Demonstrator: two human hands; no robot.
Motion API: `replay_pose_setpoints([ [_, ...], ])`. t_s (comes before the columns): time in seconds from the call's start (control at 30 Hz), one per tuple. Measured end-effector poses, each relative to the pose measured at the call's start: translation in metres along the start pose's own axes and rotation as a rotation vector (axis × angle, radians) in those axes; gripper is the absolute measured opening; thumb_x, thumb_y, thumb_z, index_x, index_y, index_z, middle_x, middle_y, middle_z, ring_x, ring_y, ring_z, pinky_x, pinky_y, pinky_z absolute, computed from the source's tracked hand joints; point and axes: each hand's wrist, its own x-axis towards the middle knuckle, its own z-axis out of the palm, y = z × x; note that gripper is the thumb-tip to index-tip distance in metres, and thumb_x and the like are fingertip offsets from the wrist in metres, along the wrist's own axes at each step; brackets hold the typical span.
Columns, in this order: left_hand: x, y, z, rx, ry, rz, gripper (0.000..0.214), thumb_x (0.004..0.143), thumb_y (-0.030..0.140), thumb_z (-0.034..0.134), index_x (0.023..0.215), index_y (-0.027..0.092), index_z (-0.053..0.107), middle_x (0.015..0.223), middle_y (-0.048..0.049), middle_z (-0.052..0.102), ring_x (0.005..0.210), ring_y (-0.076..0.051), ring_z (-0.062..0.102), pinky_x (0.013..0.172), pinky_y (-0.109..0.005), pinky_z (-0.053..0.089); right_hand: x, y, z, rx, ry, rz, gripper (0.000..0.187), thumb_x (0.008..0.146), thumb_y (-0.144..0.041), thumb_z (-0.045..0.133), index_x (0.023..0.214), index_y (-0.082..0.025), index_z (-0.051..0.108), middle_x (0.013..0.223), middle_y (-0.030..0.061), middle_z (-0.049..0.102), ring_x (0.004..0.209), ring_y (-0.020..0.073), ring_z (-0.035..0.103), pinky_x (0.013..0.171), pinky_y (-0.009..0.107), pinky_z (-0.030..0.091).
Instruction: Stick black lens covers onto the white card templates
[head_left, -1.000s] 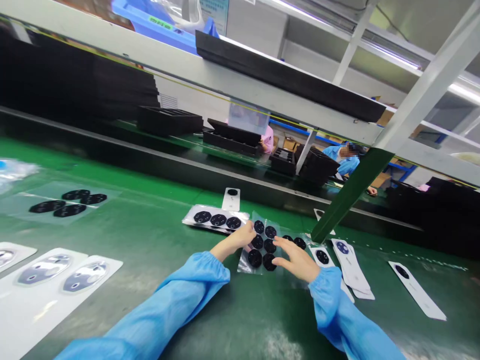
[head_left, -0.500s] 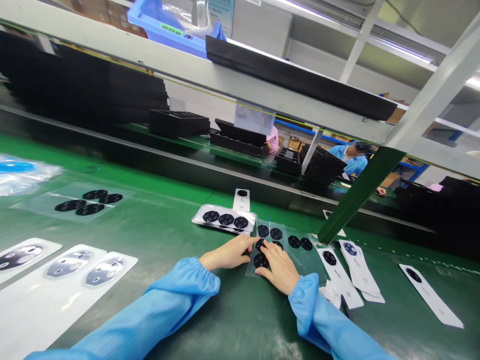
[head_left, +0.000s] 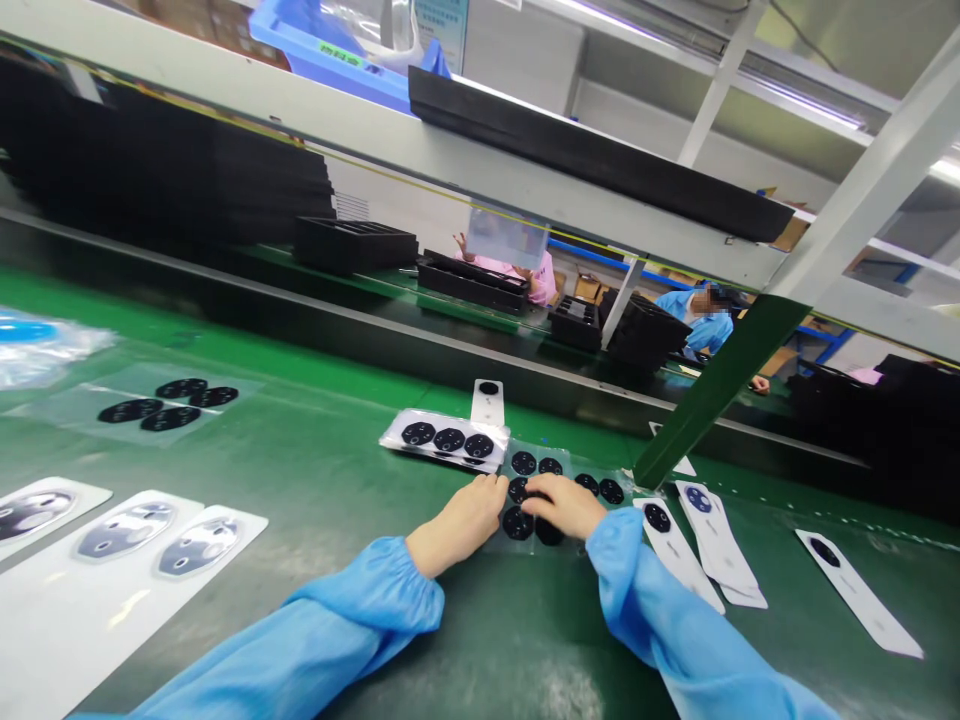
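Note:
Dark round stickers [head_left: 517, 523] with small holes sit in rows on a clear film sheet [head_left: 559, 455], flat on the green bench before me. My left hand [head_left: 461, 522] is at the sheet's left edge, fingertips pressed together; whatever they pinch is hidden. Over the sheet's right part, my right hand [head_left: 568, 508] is bent with thumb and fingers apart, close above the stickers and partly covering them. Just left of the sheet lies a stack of white panels [head_left: 390, 440] in clear wrap, with three dark discs showing.
White phone-back-shaped plates [head_left: 675, 560] lie right of the green post [head_left: 724, 390]. Large white panels [head_left: 75, 610] occupy the front left, with another sticker sheet [head_left: 251, 390] behind. Black trays [head_left: 356, 245] stand across the bench, where people in pink [head_left: 544, 280] and blue [head_left: 709, 330] sit.
My right hand has drawn its fingers in from lying spread on the stickers. The left fingers have closed together at the sheet's edge. Across the bench, the person in pink shows a raised hand.

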Motion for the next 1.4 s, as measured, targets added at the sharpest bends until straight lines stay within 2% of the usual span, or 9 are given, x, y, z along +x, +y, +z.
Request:
replay_pose_setpoints([
  [0.13,-0.007,-0.004,-0.012,-0.026,-0.022,0.034,0.009,0.088,0.013,0.050,0.091,0.014,0.058,0.094,-0.0047,0.060,0.089,-0.018,0.058,0.078,-0.034,0.047,0.030,0.047,-0.027,0.043,0.090,0.166,0.026,0.091,-0.031,0.054,0.112,-0.018,0.057,0.117,0.0075,0.059,0.100,0.0200,0.059,0.085,0.042,0.050],
  [0.27,-0.013,-0.006,-0.027,-0.071,-0.031,0.052,0.014,0.080,0.006,0.052,0.086,0.018,0.055,0.094,-0.0037,0.058,0.084,-0.017,0.059,0.074,-0.028,0.045,0.056,0.076,-0.033,0.077,0.128,0.295,0.026,0.091,-0.030,0.054,0.114,-0.018,0.056,0.117,0.0074,0.058,0.097,0.0196,0.060,0.082,0.040,0.051],
  [0.4,-0.004,0.000,-0.040,-0.090,0.018,0.007,0.019,0.079,0.006,0.056,0.096,0.015,0.054,0.109,-0.0093,0.052,0.088,-0.020,0.057,0.077,-0.035,0.046,0.069,0.084,-0.027,0.111,0.107,0.335,0.026,0.091,-0.030,0.054,0.113,-0.019,0.057,0.117,0.0072,0.058,0.097,0.0194,0.060,0.082,0.039,0.051],
  [0.5,0.021,0.007,-0.043,-0.144,0.025,-0.003,0.015,0.086,0.013,0.054,0.101,0.014,0.056,0.111,-0.0087,0.055,0.100,-0.022,0.055,0.086,-0.041,0.045,0.072,0.086,-0.024,0.144,0.084,0.325,0.027,0.090,-0.030,0.055,0.114,-0.018,0.056,0.116,0.0072,0.058,0.096,0.0194,0.060,0.081,0.039,0.051],
  [0.6,0.055,0.016,-0.034,-0.253,-0.043,-0.022,0.025,0.090,0.030,0.054,0.110,0.015,0.057,0.112,-0.0073,0.059,0.096,-0.020,0.059,0.083,-0.041,0.050,0.073,0.089,-0.023,0.173,0.075,0.307,0.028,0.090,-0.031,0.055,0.114,-0.017,0.056,0.115,0.0074,0.059,0.096,0.0196,0.060,0.081,0.040,0.052],
  [0.8,0.106,0.029,0.001,-0.437,-0.171,-0.142,0.030,0.089,0.031,0.054,0.115,0.015,0.054,0.113,-0.0080,0.058,0.094,-0.020,0.060,0.079,-0.040,0.052,0.068,0.094,-0.023,0.233,0.088,0.267,0.027,0.090,-0.031,0.055,0.114,-0.017,0.056,0.116,0.0074,0.059,0.096,0.0195,0.060,0.081,0.040,0.051],
  [0.9,0.120,0.031,0.009,-0.447,-0.128,-0.190,0.031,0.089,0.031,0.054,0.116,0.015,0.054,0.114,-0.0082,0.058,0.095,-0.020,0.060,0.080,-0.040,0.052,0.066,0.095,-0.023,0.269,0.098,0.250,0.027,0.090,-0.030,0.054,0.114,-0.017,0.056,0.115,0.0073,0.059,0.095,0.0191,0.061,0.080,0.039,0.052],
  [1.1,0.140,0.029,0.008,-0.344,0.064,-0.204,0.031,0.089,0.031,0.054,0.117,0.016,0.054,0.118,-0.0088,0.056,0.100,-0.022,0.059,0.084,-0.042,0.051,0.064,0.095,-0.018,0.317,0.117,0.267,0.029,0.090,-0.031,0.055,0.115,-0.016,0.055,0.113,0.0072,0.059,0.093,0.0191,0.061,0.078,0.039,0.053],
  [1.4,0.157,0.029,0.014,-0.307,0.062,-0.122,0.030,0.090,0.031,0.054,0.116,0.017,0.054,0.117,-0.0085,0.057,0.099,-0.021,0.059,0.083,-0.041,0.051,0.057,0.096,-0.023,0.177,0.137,0.315,0.027,0.090,-0.031,0.055,0.114,-0.017,0.056,0.116,0.0074,0.058,0.098,0.0200,0.060,0.082,0.041,0.051],
])
